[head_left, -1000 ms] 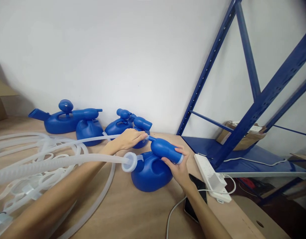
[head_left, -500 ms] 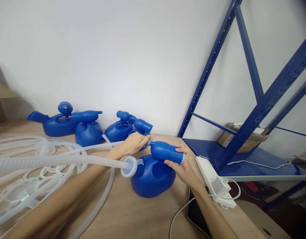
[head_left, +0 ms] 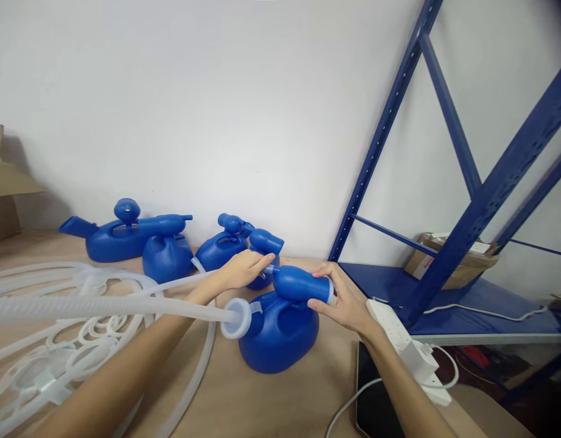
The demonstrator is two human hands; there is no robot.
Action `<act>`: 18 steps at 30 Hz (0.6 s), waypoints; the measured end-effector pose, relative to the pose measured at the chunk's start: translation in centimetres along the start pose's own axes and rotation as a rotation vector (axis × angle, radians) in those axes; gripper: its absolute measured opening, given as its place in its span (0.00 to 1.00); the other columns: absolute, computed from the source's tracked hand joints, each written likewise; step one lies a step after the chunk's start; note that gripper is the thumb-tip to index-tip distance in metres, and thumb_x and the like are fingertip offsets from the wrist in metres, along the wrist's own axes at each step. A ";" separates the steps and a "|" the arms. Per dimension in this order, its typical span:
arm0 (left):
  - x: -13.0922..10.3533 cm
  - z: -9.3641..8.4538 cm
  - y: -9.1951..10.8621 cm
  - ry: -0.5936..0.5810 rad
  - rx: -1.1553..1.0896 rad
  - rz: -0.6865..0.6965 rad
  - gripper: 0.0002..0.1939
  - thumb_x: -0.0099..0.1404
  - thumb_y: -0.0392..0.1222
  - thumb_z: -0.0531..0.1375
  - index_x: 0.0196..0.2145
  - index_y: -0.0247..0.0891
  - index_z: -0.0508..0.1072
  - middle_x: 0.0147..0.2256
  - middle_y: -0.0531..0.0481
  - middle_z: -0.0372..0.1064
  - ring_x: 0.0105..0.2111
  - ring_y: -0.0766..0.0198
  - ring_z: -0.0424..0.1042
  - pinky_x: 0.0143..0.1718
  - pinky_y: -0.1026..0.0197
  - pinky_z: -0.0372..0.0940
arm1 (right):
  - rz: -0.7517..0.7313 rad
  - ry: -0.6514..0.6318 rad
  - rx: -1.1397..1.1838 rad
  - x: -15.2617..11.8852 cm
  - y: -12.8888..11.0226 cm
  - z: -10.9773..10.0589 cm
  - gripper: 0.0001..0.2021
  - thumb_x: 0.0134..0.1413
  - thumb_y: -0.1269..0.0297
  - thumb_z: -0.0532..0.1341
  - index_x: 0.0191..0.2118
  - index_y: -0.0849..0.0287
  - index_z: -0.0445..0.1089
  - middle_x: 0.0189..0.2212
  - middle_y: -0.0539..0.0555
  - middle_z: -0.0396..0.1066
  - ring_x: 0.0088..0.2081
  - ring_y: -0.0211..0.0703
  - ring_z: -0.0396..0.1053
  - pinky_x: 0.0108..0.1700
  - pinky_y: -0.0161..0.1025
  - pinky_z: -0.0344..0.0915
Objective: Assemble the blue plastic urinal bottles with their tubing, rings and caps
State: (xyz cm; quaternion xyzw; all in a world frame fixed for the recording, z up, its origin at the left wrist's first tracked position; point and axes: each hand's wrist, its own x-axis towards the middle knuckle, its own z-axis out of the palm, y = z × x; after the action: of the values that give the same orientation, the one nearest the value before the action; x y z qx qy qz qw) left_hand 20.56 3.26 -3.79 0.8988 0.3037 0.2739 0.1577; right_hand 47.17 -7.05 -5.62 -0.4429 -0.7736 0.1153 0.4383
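Note:
A blue hollow plastic piece (head_left: 299, 285), wide at one end with a white rim and narrow at its nozzle, lies level above a blue jug (head_left: 278, 340). My right hand (head_left: 342, 301) holds its wide end between thumb and fingers. At the nozzle, my left hand (head_left: 244, 269) is closed on the end of a clear tube (head_left: 184, 281); the tube end meets the nozzle, but how far it fits over is unclear. A white cap (head_left: 236, 319) with a ribbed hose (head_left: 125, 307) sits at the jug's left side.
More blue jugs (head_left: 168, 255) with similar blue pieces stand along the wall. Coiled clear tubing and white rings (head_left: 95, 337) cover the left of the table. To the right are a white power strip (head_left: 399, 334), a black tablet-like device (head_left: 376, 395) and a blue metal shelf (head_left: 376, 286).
The view has shifted slightly. My left fingers lie flatter, and the tube end at the nozzle shows more. My right hand has eased toward the rim, its fingers a little looser around the blue piece.

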 end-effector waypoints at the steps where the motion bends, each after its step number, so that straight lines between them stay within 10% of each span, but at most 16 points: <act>1: 0.0 -0.2 -0.1 0.008 -0.012 -0.003 0.30 0.78 0.57 0.39 0.21 0.41 0.56 0.23 0.51 0.65 0.26 0.61 0.65 0.32 0.57 0.58 | -0.002 -0.086 -0.008 0.8 -0.7 -0.6 0.21 0.53 0.47 0.70 0.45 0.53 0.67 0.43 0.55 0.72 0.46 0.52 0.74 0.47 0.47 0.75; 6: 0.1 0.1 -0.3 0.061 -0.006 -0.010 0.30 0.78 0.57 0.39 0.21 0.41 0.54 0.21 0.52 0.60 0.23 0.62 0.61 0.30 0.56 0.54 | 0.041 -0.311 -0.045 3.8 -3.3 -1.5 0.22 0.54 0.52 0.71 0.53 0.52 0.74 0.45 0.53 0.78 0.40 0.48 0.77 0.41 0.43 0.75; 18: -0.1 -0.3 1.0 -0.007 -0.045 -0.012 0.25 0.77 0.48 0.42 0.21 0.42 0.54 0.20 0.53 0.57 0.22 0.63 0.58 0.30 0.57 0.54 | -0.084 -0.343 -0.098 4.3 -4.4 -1.0 0.24 0.59 0.54 0.68 0.60 0.50 0.75 0.58 0.57 0.75 0.57 0.63 0.74 0.55 0.57 0.73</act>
State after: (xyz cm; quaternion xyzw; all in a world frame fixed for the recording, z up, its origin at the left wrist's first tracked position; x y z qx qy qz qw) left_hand 20.82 2.44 -3.15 0.8942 0.3023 0.2765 0.1804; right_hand 44.44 -6.44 -0.09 -0.4050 -0.8594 0.1330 0.2822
